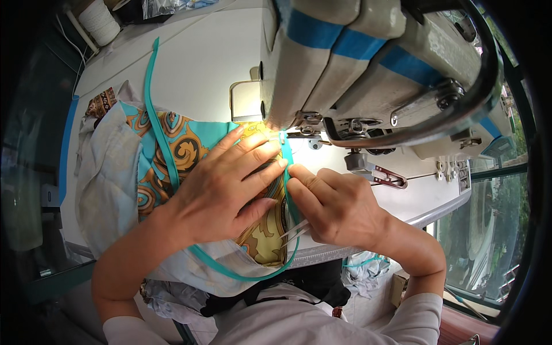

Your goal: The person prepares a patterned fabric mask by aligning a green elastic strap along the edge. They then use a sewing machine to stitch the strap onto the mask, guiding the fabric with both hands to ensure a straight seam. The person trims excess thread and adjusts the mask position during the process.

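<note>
Closest to the person, the right hand (333, 204) grips pale tweezers (294, 231) in its curled fingers while its fingertips pin a teal binding strip (286, 158) to the patterned fabric (190, 144). Just beside it, the left hand (221, 184) lies flat, fingers spread and gripping nothing, pressing the fabric onto the white worktop (201, 63). Beyond them, the strip runs under the sewing machine (356, 63). A spool of white thread (99, 22) stands at the far corner.

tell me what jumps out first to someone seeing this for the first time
The two hands meet at the centre: the left hand lies flat on bright patterned cloth, and the right hand pinches a teal strip while holding a pale tweezers. Above them looms a big cream sewing machine with blue tape bands.
</note>
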`<state>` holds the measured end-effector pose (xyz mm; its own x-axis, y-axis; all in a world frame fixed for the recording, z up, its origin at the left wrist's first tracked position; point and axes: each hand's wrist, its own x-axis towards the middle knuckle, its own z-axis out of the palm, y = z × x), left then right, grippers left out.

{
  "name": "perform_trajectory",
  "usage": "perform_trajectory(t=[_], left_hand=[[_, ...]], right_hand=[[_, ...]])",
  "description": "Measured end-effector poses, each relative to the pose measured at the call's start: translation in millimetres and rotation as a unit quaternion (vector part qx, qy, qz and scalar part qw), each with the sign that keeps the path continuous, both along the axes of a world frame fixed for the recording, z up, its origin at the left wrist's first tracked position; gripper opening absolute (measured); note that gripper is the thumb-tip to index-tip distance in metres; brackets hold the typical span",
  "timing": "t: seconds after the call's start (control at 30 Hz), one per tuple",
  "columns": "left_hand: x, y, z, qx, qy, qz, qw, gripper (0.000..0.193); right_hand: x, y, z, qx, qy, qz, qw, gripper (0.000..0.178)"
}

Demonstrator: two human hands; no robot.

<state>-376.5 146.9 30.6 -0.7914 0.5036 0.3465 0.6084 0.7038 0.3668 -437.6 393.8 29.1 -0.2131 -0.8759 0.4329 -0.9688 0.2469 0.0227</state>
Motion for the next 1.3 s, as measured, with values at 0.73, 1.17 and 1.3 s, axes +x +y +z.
perform_trajectory(t=[0.73,1.17,1.3], left_hand=[[-23,-9,-6,-0.012,-0.006,0.003,1.0,0.046],[-15,-11,8,0.019,0.036,-0.105,0.994,0.047],[22,-2,12,-0.004,-0.046,-0.088,0.995,0.058]], right_hand=[[-14,3,-6,0.064,-0.056,-0.058,0.995,0.049],[11,37,4,-0.008,0.05,0.04,0.998,0.045],[14,28,-5,-0.04,0.009,0.035,0.999,0.035]])
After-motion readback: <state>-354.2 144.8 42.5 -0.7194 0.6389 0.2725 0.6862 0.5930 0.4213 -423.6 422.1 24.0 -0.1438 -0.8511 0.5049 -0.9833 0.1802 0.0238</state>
